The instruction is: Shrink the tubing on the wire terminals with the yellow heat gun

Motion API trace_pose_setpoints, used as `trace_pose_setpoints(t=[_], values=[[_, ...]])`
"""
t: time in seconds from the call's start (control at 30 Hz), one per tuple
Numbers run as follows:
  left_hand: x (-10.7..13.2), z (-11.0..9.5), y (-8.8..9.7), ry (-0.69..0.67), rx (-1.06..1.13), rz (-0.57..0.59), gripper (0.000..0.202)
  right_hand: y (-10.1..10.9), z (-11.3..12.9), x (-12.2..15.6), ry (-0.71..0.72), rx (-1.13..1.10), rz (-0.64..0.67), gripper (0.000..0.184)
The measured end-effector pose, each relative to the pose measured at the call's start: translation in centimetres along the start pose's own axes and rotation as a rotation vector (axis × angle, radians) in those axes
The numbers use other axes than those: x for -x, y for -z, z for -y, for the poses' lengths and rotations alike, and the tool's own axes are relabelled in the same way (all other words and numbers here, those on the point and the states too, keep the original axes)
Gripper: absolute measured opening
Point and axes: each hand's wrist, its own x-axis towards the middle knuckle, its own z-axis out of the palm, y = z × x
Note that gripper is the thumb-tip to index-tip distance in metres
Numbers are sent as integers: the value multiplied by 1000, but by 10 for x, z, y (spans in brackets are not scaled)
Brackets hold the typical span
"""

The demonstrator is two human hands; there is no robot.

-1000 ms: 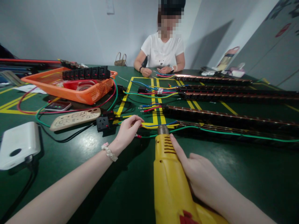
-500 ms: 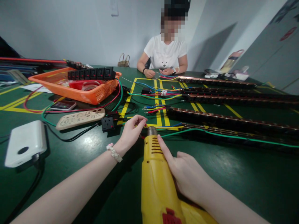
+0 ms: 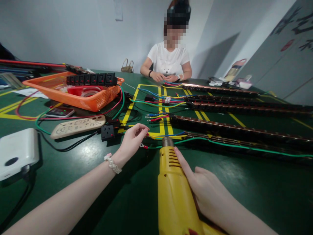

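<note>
My right hand (image 3: pixel 202 186) grips a yellow heat gun (image 3: pixel 172 186), index finger stretched along its side. Its metal nozzle (image 3: pixel 167 141) points at a bundle of coloured wires (image 3: pixel 171 135) on the green table (image 3: pixel 256 182). My left hand (image 3: pixel 132 140) pinches the ends of those wires just left of the nozzle; a red-sleeved ring terminal (image 3: pixel 143 146) lies just below the fingers. The wires run right into a long black power strip (image 3: pixel 244 133).
Several more long strips (image 3: pixel 244 98) lie across the table's right side. An orange basket (image 3: pixel 73 93) holding a black switch strip, a beige socket panel (image 3: pixel 78 125), a black socket (image 3: pixel 107 131) and a white box (image 3: pixel 17 153) sit left. A person (image 3: pixel 168 62) handles wires at the far edge.
The heat gun's nozzle has shifted right and slightly back from the left hand. My left hand stays pinched on the wire ends, and the red terminal now shows below it.
</note>
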Motion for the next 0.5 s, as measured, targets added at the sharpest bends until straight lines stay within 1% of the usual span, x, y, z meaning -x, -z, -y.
trace_pose_setpoints(t=[0.13,0.27,0.37,0.5], values=[[-1,2,0,-7,11,-3,18,-6,-18,21,-80,-5,-49,95],[-1,4,0,-3,7,2,20,-13,-33,36,-188,-74,-87,91],[0,5,0,-5,-11,12,20,-15,-37,40,-218,-111,-90,89],[0,5,1,-20,-8,13,21,-10,-35,40,-223,-87,-43,90]])
